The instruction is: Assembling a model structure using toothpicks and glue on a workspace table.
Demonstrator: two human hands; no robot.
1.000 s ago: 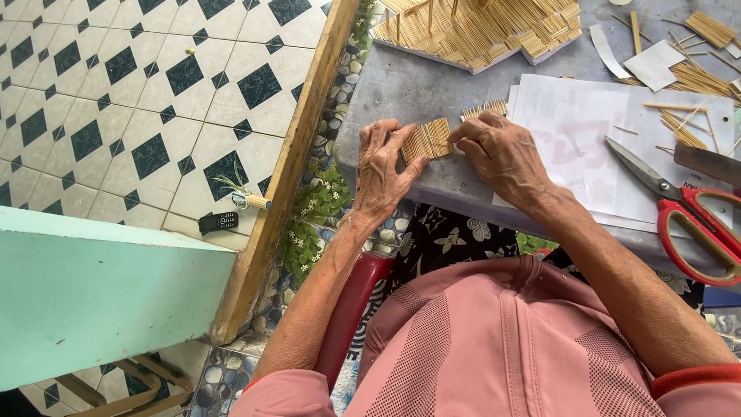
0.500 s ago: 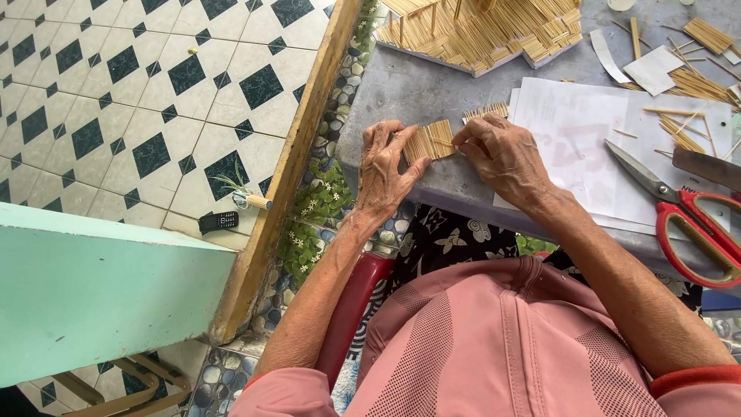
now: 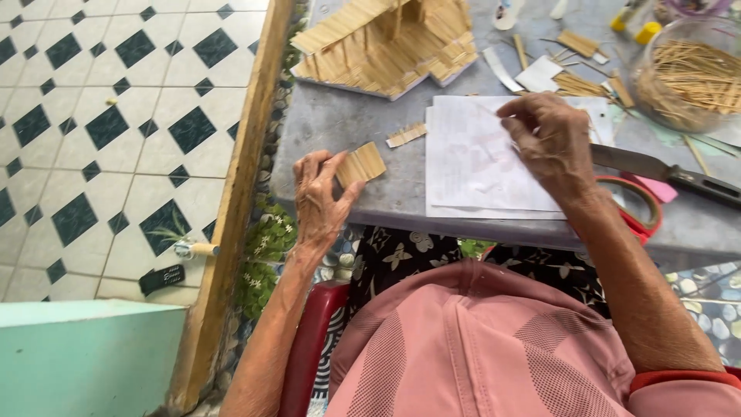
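My left hand point(image 3: 323, 199) holds a small flat panel of glued wooden sticks point(image 3: 361, 164) against the grey table point(image 3: 332, 123) near its front left corner. A narrower strip of sticks point(image 3: 406, 135) lies just beyond it. My right hand point(image 3: 546, 143) hovers over the white paper sheets point(image 3: 475, 158), fingertips pinched together; whether anything thin sits between them is not visible. Beneath the right wrist lie red-handled scissors point(image 3: 634, 208) and a knife with a dark handle point(image 3: 664, 174).
A stick-built model house point(image 3: 386, 42) stands at the table's back. A clear jar of loose sticks point(image 3: 683, 73) sits back right, with scattered sticks, paper scraps and glue bottles nearby. A wooden beam point(image 3: 243, 185) borders tiled floor on the left. A red chair point(image 3: 309, 340) is below.
My right hand let go of the stick panel and moved right, over the paper. The left hand keeps the panel alone. The camera view shifted closer to the table.
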